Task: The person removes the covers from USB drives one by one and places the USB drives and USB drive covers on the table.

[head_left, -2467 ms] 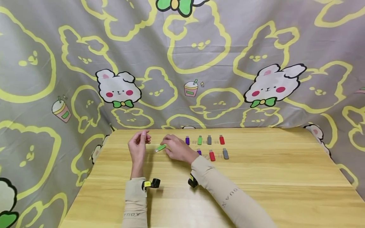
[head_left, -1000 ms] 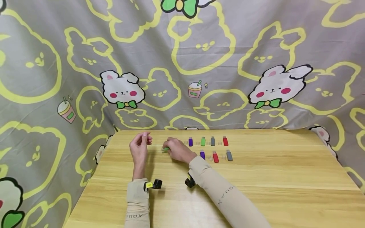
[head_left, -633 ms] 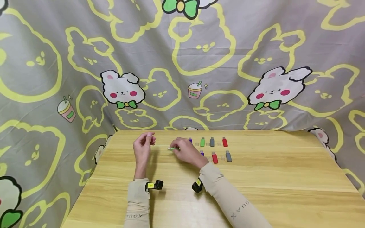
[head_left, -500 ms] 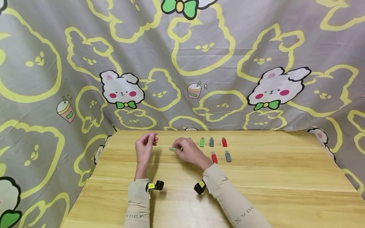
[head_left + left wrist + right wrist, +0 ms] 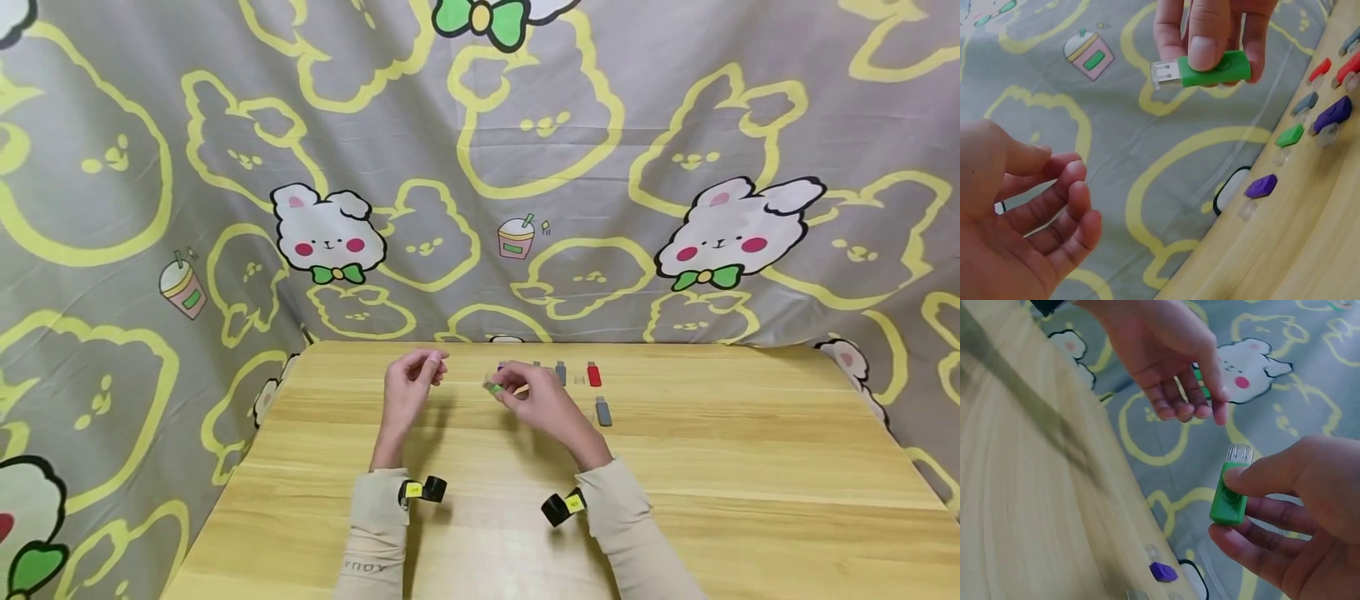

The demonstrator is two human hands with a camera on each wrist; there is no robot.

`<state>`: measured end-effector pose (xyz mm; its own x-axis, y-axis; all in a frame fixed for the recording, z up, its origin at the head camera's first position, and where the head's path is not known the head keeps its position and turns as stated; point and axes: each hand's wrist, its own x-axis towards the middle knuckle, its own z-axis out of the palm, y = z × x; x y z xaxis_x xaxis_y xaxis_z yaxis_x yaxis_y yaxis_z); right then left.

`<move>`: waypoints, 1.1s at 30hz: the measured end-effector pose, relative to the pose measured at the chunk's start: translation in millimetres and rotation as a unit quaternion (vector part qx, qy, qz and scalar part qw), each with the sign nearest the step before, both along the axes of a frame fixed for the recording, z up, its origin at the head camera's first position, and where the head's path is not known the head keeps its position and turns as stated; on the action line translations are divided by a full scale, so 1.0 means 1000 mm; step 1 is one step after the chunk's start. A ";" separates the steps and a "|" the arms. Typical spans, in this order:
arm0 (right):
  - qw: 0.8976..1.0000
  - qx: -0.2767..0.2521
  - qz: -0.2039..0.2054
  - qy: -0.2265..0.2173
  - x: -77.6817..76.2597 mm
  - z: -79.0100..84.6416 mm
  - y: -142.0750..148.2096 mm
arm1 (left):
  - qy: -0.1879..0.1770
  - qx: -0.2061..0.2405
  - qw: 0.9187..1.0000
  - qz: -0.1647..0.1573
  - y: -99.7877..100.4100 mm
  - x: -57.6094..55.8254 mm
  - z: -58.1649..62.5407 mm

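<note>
My right hand pinches a green USB stick between thumb and fingers, up above the table. A clear cap covers the metal plug, which points toward my left hand. That left hand hangs in the air to the left with its fingers loosely bent and nothing in them. Past the right hand on the table lie a purple USB stick, a second green one and a red one. Several of the sticks are partly hidden behind the right hand in the head view.
Two rows of USB sticks lie on the wooden table, with a grey stick at the near row's right end. Clear loose caps lie between them. A printed cloth hangs behind and at the left.
My right hand has carried the green USB stick to the right and tilted it up. My left hand has moved right too, following it. Both hands still keep apart.
</note>
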<state>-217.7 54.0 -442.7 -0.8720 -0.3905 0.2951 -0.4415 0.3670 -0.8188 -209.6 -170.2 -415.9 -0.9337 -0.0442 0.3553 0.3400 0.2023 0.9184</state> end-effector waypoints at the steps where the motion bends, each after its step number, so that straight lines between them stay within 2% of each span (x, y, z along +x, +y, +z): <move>1: 1.000 -0.006 -0.003 -0.001 0.001 -0.001 0.003 | -0.001 -0.007 1.000 -0.010 0.002 0.001 0.001; 7: 0.999 -0.029 -0.029 -0.022 0.006 -0.005 0.017 | -0.027 -0.055 0.996 -0.062 0.016 0.005 0.006; 9: 0.998 -0.037 -0.035 -0.026 0.007 -0.007 0.021 | -0.036 -0.069 0.994 -0.071 0.019 0.002 0.001; 14: 0.996 -0.065 -0.048 -0.029 0.011 -0.014 0.027 | -0.045 -0.087 0.991 -0.095 0.026 -0.007 -0.022; 19: 0.995 -0.070 -0.058 -0.027 0.014 -0.016 0.034 | -0.048 -0.104 0.984 -0.140 0.035 -0.007 -0.029; 23: 0.996 -0.056 -0.070 -0.026 0.014 -0.014 0.038 | -0.049 -0.101 0.980 -0.165 0.042 -0.005 -0.030; 33: 0.996 -0.048 -0.078 -0.024 0.016 -0.012 0.042 | -0.051 -0.083 0.979 -0.181 0.055 -0.004 -0.033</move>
<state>-201.6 95.7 -454.6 -0.9338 -0.2211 0.2814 -0.3450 0.3475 -0.8719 -213.2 -115.4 -448.7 -0.9086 0.3464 0.2334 0.3248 0.2348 0.9162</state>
